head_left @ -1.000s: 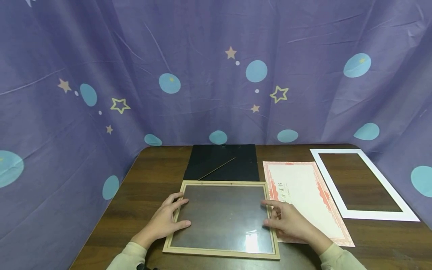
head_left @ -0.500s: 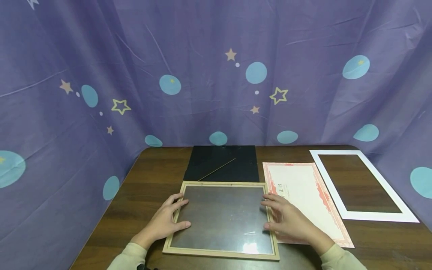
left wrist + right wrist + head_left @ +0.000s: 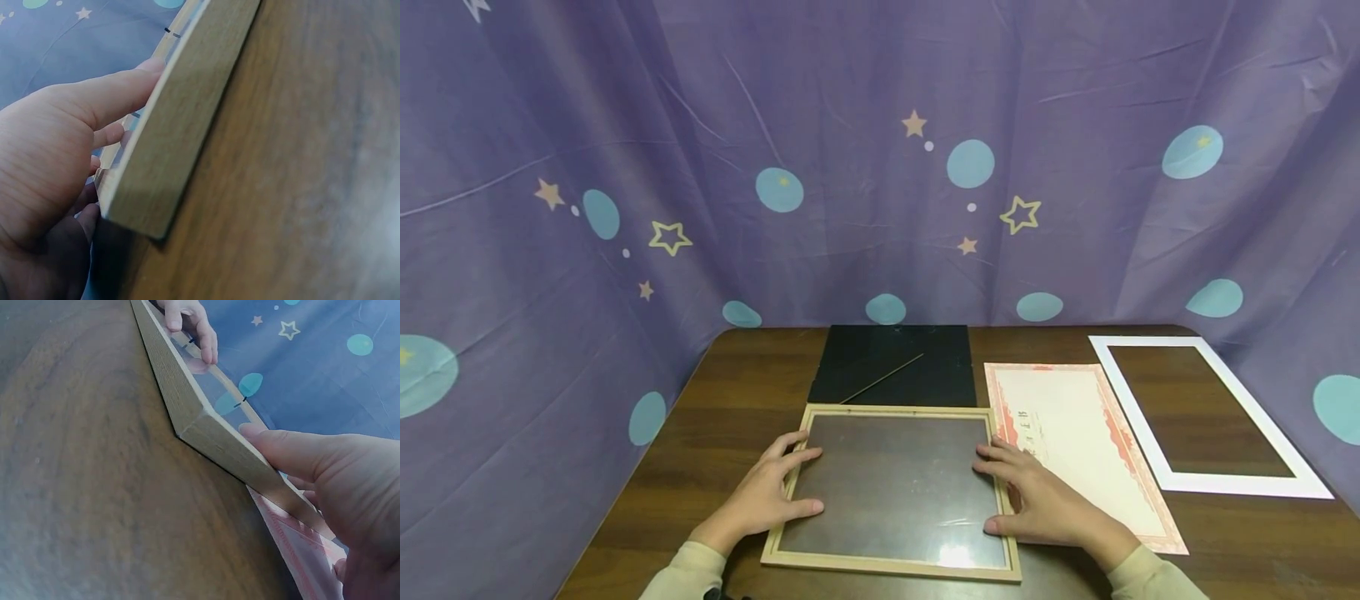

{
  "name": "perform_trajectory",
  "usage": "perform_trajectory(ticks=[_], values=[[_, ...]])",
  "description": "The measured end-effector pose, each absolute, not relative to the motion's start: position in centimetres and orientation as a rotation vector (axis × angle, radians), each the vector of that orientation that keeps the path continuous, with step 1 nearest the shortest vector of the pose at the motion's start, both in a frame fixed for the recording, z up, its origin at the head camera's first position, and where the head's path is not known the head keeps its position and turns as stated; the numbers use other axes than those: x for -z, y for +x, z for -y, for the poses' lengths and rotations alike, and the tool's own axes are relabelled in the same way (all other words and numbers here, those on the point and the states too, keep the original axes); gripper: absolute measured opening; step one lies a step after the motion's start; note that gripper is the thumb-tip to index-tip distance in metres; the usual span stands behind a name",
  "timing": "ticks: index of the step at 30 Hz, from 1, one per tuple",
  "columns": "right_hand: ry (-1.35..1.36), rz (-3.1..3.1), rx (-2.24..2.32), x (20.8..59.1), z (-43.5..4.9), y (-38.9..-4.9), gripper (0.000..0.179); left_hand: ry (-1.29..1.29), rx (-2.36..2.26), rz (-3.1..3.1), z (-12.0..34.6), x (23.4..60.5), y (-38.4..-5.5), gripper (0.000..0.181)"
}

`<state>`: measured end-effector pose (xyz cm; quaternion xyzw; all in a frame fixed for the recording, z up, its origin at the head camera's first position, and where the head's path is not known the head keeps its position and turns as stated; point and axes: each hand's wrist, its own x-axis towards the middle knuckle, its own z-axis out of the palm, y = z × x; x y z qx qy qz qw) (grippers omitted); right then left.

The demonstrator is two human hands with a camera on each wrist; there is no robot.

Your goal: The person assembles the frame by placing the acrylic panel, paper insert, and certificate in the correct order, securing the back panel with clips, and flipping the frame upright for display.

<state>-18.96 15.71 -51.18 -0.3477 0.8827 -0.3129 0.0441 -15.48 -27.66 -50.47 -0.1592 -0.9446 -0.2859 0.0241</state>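
A light wooden picture frame [image 3: 891, 568] lies flat on the table with its clear pane [image 3: 895, 483] inside it. My left hand [image 3: 762, 492] rests at its left side, thumb and fingers spread over the rim; in the left wrist view the thumb touches the frame's edge. At the opposite side, my right hand [image 3: 1037, 496] lies over the right rim, fingers extended above the pane. The right wrist view shows the right thumb [image 3: 287, 450] against the top edge near a corner. Some fingertips of both hands are hidden by the frame in the wrist views.
Behind the frame lies a black backing board [image 3: 850, 358] with a thin stick [image 3: 883, 377] across it. A red-bordered certificate [image 3: 1075, 417] is partly under the right hand. Farther right lies a white mat border [image 3: 1232, 483]. A purple curtain [image 3: 850, 108] hangs around the wooden table [image 3: 685, 433].
My right hand has shifted slightly toward me along the right rim, and its fingers have spread and lowered over it. The left hand and the frame stay nearly still.
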Motion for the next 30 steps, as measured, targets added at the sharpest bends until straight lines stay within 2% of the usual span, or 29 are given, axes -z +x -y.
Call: perform_trajectory(ticks=[30], values=[[-1.172, -2.671, 0.961, 51.31, -15.57, -18.82, 0.080, -0.437, 0.989, 2.890, 27.81, 50.55, -15.26, 0.080]])
